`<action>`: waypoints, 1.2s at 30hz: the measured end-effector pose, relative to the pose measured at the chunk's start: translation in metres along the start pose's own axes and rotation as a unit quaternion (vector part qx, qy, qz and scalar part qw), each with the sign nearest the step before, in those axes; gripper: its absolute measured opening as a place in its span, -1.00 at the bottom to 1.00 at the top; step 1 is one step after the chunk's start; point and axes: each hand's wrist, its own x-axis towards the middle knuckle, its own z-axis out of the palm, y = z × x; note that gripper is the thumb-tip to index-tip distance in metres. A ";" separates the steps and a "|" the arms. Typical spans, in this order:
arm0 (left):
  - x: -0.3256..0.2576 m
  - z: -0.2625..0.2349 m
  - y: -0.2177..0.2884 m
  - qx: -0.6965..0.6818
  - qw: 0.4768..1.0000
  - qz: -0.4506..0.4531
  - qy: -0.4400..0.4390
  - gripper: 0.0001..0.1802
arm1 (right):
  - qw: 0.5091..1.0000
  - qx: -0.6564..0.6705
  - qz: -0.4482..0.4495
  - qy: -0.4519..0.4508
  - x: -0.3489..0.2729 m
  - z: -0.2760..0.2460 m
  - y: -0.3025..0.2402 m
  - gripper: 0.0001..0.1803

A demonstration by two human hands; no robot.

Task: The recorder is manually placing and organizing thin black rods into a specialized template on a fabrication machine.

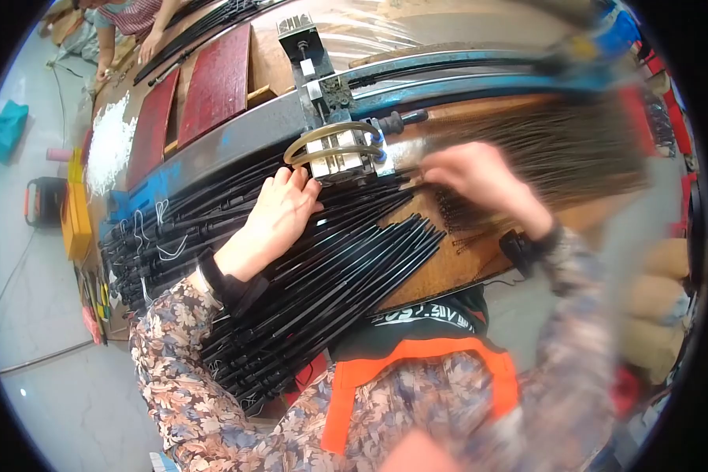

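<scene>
My left hand (pixel 279 212) is closed around a thin black rod beside the metal clamp block (pixel 337 156) of a bench machine. Two curved tan hoses loop over that block. My right hand (pixel 476 175) is pinched just right of the block, near the rods' ends. Motion blurs it, and whatever its fingertips hold is too small to make out. Below both hands, a big bundle of black rods (pixel 342 275) lies slanting across the table. Thin brownish wires (pixel 551 149) are spread in a dense pile to the right of my right hand.
The machine's blue rail (pixel 456 82) runs across the far side. Dark red boards (pixel 216 79) and a heap of small white pieces (pixel 112 145) lie at the left. A yellow box (pixel 75 220) stands at the left edge. Another person's hand (pixel 149 47) shows at upper left.
</scene>
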 end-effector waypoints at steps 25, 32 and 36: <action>0.015 -0.075 0.076 -0.036 0.999 -0.040 0.008 -0.71 | 0.921 -0.008 -0.310 0.238 -0.045 0.013 0.005 -0.45; 0.086 -0.134 0.076 0.003 0.994 0.018 0.104 -0.76 | 0.889 -0.088 -0.119 0.433 -0.058 -0.056 0.088 -0.33; 0.133 -0.118 0.066 0.070 0.991 0.044 0.104 -0.67 | 0.892 -0.026 -0.144 0.429 -0.051 -0.071 0.102 -0.27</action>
